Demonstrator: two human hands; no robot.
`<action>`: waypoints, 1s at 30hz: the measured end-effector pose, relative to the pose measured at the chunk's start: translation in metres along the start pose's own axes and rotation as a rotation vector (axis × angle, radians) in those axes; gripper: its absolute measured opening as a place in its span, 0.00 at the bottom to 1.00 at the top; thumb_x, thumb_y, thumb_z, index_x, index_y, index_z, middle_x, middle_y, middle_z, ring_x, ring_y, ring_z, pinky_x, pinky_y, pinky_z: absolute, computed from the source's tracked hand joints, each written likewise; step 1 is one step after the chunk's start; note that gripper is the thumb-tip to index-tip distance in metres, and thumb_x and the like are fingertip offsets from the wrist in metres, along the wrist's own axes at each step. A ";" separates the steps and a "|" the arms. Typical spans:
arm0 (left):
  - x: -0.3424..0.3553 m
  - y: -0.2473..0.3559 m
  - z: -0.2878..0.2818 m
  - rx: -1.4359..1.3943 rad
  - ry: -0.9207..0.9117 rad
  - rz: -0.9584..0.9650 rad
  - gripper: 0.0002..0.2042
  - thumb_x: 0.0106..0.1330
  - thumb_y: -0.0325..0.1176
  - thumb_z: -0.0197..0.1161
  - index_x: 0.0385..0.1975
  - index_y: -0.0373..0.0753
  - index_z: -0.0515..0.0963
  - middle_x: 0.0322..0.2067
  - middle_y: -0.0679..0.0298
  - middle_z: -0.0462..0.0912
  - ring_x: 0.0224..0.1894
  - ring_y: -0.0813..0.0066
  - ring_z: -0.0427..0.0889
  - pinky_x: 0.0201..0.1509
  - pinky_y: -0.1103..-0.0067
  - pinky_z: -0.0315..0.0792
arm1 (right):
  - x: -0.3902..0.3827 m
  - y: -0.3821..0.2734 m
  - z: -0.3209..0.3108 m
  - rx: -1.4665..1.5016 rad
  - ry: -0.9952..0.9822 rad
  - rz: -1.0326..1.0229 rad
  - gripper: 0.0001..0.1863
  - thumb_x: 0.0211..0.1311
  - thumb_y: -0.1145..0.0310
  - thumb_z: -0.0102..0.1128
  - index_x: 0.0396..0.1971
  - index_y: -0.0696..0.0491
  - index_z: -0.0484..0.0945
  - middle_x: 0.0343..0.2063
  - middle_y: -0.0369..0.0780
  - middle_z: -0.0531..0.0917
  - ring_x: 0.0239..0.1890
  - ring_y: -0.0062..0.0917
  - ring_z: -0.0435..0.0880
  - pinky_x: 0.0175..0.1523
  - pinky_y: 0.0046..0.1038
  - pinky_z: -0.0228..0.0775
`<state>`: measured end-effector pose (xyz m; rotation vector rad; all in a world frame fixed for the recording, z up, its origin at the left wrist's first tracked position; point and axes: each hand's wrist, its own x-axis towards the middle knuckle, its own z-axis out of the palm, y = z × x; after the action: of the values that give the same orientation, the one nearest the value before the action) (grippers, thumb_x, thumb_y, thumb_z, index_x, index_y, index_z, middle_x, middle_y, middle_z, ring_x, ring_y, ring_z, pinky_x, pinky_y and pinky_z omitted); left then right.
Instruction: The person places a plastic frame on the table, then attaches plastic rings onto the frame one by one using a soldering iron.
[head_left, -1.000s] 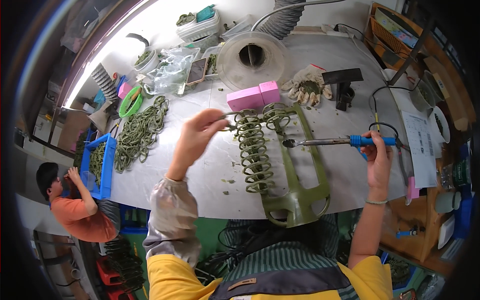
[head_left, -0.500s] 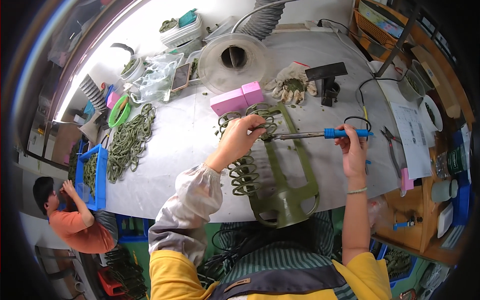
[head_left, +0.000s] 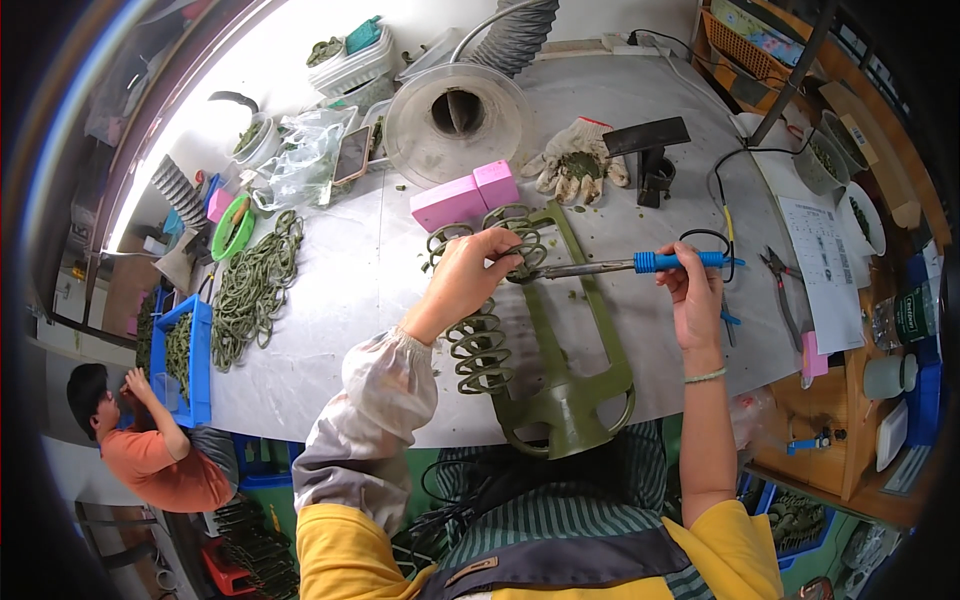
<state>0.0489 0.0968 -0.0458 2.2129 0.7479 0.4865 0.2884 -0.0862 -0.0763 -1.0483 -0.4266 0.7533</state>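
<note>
My left hand [head_left: 462, 275], its wrist in a pale sleeve, pinches a dark green looped piece [head_left: 514, 228] above the grey table. With fingers and thumb closed round its blue handle, my right hand [head_left: 696, 305] holds a soldering iron [head_left: 662, 262] level. The iron's metal tip points left and meets the green piece at my left fingertips; the exact contact is partly hidden. Under the iron lies an olive-green frame [head_left: 575, 385] with a flared end at the table's near edge. A green coil [head_left: 480, 350] stands along its left side, below my left wrist.
Beyond my hands are pink blocks [head_left: 447, 204], a stained glove [head_left: 577, 165], a black stand [head_left: 655, 180] and a clear round hood [head_left: 410, 125]. Green loops [head_left: 258, 290] are heaped at left. Pliers [head_left: 782, 300] and a printed sheet [head_left: 822, 260] lie right. A co-worker [head_left: 165, 455] sits far left.
The whole view has shifted slightly, with table things appearing a little further left. Both hands keep their grips, and the iron's tip stays at the green piece.
</note>
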 end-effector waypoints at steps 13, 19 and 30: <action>-0.003 -0.005 -0.004 0.015 0.036 0.050 0.10 0.62 0.26 0.66 0.41 0.32 0.78 0.33 0.60 0.85 0.37 0.74 0.84 0.43 0.78 0.76 | -0.010 -0.041 -0.008 -0.100 0.020 -0.058 0.10 0.63 0.65 0.60 0.33 0.58 0.81 0.29 0.37 0.83 0.25 0.18 0.79 0.34 0.20 0.73; -0.029 0.006 -0.051 -0.132 0.145 0.077 0.15 0.66 0.32 0.64 0.51 0.37 0.75 0.40 0.64 0.84 0.46 0.75 0.81 0.54 0.78 0.70 | -0.015 -0.046 -0.025 -0.146 0.129 -0.037 0.10 0.63 0.64 0.61 0.35 0.56 0.81 0.32 0.36 0.83 0.29 0.16 0.79 0.35 0.18 0.72; -0.323 -0.345 -0.301 0.783 1.369 -0.894 0.35 0.62 0.62 0.57 0.63 0.47 0.64 0.55 0.44 0.73 0.59 0.43 0.66 0.60 0.55 0.62 | -0.026 -0.068 -0.021 -0.168 0.138 -0.002 0.10 0.65 0.62 0.58 0.35 0.54 0.77 0.35 0.33 0.77 0.27 0.13 0.71 0.32 0.15 0.65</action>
<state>-0.4842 0.2398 -0.1423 1.5190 2.8108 1.3638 0.3077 -0.1380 -0.0239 -1.2498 -0.3768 0.6471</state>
